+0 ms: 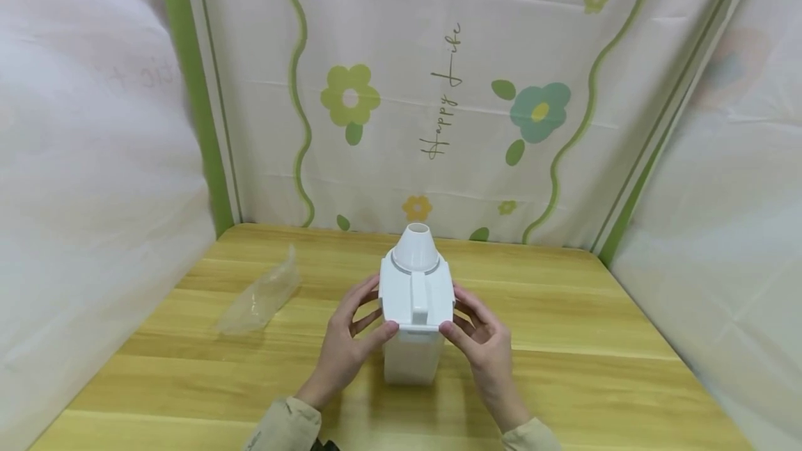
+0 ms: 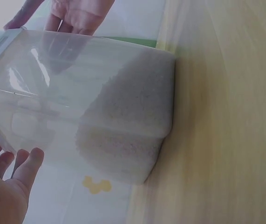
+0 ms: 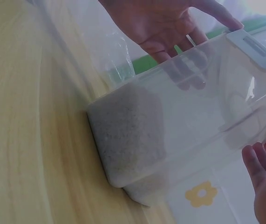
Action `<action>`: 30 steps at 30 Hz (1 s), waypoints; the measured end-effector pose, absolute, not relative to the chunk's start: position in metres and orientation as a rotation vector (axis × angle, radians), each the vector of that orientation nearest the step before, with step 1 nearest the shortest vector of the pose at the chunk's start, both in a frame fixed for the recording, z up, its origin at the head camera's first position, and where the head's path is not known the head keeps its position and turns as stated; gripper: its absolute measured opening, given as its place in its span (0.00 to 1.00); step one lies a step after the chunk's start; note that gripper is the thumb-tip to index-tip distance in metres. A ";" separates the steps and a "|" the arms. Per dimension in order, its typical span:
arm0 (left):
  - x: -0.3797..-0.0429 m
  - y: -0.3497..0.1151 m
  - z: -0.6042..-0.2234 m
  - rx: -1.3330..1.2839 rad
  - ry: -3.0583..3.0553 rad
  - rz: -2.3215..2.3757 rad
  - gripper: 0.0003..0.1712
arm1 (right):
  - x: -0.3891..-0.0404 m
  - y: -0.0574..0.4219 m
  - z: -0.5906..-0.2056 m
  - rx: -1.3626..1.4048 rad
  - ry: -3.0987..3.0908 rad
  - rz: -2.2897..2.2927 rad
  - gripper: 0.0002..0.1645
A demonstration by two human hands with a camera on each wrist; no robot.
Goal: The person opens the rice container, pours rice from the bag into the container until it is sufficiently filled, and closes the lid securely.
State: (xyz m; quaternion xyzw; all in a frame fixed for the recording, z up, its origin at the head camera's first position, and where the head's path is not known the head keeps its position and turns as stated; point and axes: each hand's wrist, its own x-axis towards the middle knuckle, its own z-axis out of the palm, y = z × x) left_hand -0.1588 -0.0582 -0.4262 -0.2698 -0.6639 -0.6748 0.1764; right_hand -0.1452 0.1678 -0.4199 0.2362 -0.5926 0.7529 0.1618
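Note:
A clear plastic storage container (image 1: pixel 410 366) stands on the table in front of me, topped by a white lid (image 1: pixel 399 294) with a cone-shaped spout (image 1: pixel 416 250) at its far end. My left hand (image 1: pixel 346 345) holds the lid's left edge, thumb at the near corner and fingers along the side. On the opposite side my right hand (image 1: pixel 487 345) grips the lid's edge in the same way. Pale grains (image 2: pixel 133 102) lie sloped in the container's bottom, also visible as a grain heap (image 3: pixel 128 133) in the right wrist view. A white clip (image 3: pixel 254 49) sits at the lid's near edge.
A crumpled clear plastic bag (image 1: pixel 260 301) lies to the left on the wooden table (image 1: pixel 564 312). A flowered curtain (image 1: pixel 401 89) hangs behind the table, and white sheets hang along both sides.

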 end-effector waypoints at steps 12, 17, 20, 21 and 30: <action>-0.157 -0.059 -0.423 -0.778 -1.884 -1.935 0.39 | -0.147 0.165 -0.416 0.654 -1.717 2.119 0.31; -0.160 -0.056 -0.423 -0.778 -1.905 -1.936 0.37 | -0.146 0.167 -0.415 0.621 -1.747 2.113 0.31; -0.161 -0.053 -0.424 -0.756 -1.911 -1.935 0.37 | -0.147 0.168 -0.414 0.617 -1.753 2.121 0.31; -0.162 -0.053 -0.424 -0.745 -1.912 -1.934 0.37 | -0.148 0.169 -0.414 0.616 -1.754 2.127 0.31; -0.164 -0.045 -0.423 -0.634 -1.922 -1.970 0.38 | -0.153 0.171 -0.405 0.494 -1.821 2.197 0.31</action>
